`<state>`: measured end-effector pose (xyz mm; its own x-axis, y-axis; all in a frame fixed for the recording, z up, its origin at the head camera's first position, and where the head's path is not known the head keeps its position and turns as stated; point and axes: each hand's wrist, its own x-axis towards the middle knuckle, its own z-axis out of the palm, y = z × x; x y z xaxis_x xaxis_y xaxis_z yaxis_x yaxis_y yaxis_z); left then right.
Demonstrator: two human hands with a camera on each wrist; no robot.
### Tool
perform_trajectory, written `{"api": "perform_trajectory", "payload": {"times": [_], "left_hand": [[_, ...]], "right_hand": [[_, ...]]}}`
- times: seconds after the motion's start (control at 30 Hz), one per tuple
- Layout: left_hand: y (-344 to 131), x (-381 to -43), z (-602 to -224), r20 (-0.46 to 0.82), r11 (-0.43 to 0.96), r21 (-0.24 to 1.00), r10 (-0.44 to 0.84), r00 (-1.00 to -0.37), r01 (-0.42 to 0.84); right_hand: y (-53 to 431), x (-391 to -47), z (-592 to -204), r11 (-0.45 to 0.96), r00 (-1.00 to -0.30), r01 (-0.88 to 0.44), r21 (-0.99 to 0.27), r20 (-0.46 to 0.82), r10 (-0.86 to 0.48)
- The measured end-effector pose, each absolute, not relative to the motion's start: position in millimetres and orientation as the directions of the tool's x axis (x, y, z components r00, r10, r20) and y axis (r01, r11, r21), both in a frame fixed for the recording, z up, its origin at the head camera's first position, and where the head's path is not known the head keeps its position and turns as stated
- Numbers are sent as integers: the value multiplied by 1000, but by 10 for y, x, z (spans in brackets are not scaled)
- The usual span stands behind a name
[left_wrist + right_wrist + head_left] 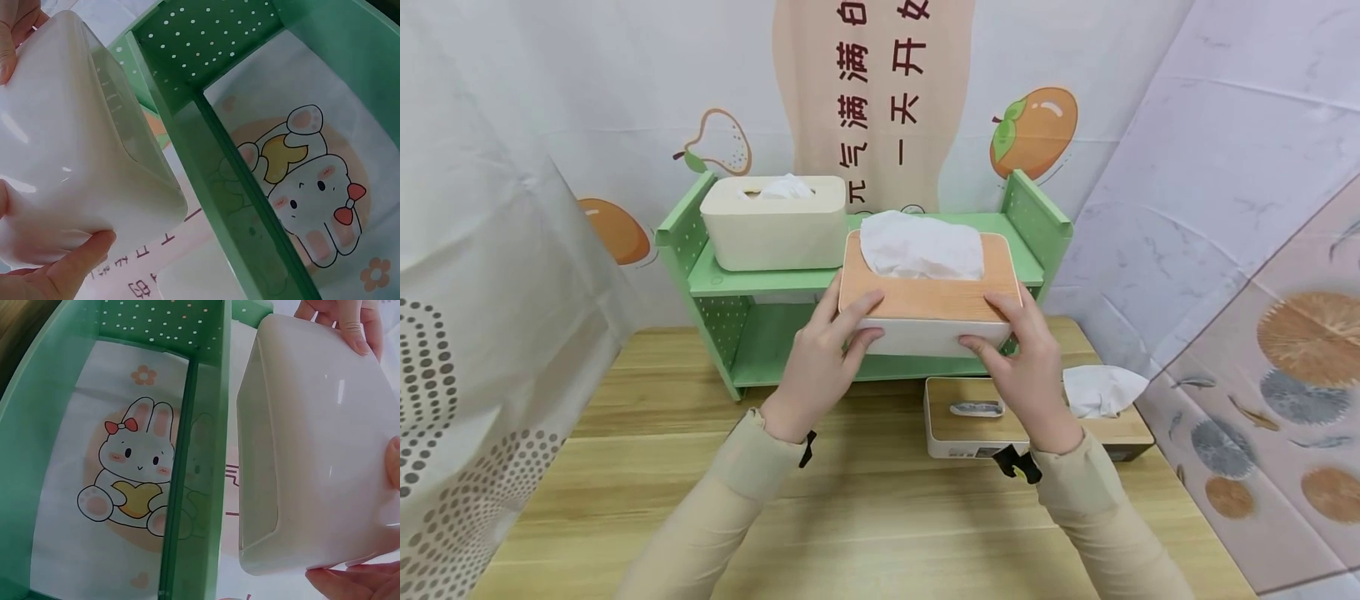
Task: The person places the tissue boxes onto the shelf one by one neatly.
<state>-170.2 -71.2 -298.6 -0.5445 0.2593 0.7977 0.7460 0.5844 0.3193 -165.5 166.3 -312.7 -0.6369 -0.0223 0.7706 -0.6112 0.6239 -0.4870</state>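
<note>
A white tissue box with an orange-brown wood-look lid [932, 300] is held up in front of the green two-tier shelf [1022, 242], a white tissue puffing from its opening. My left hand [827, 354] grips its left end and my right hand [1026, 367] its right end, each with fingers on the lid and thumb on the front face. Both wrist views show the glossy white body of the tissue box from below, beside the green shelf. To its left, a cream tissue box [778, 237] stands on the upper tier.
On the wooden table [647, 500], a white tissue box with a wood-look top [951, 396] lies before the shelf's right side. Right of it sits another wood-topped box with a tissue [1105, 390], partly behind my right arm. Printed cloth [1112, 167] hangs around the back and sides.
</note>
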Motion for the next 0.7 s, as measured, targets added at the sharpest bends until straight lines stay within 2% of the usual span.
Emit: {"api": "perform_trajectory", "payload": {"times": [0.37,0.7], "left_hand": [[-676,-1816,-2968,789,596,302,282,-546,744],[-636,-1842,-2878,759,627,310,291,-583,715]], "right_hand": [[1688,-1772,-3146,630,-663,-578,-519,748,7],[1716,-1825,-3103,592,-691,-573,-567,722,22]]}}
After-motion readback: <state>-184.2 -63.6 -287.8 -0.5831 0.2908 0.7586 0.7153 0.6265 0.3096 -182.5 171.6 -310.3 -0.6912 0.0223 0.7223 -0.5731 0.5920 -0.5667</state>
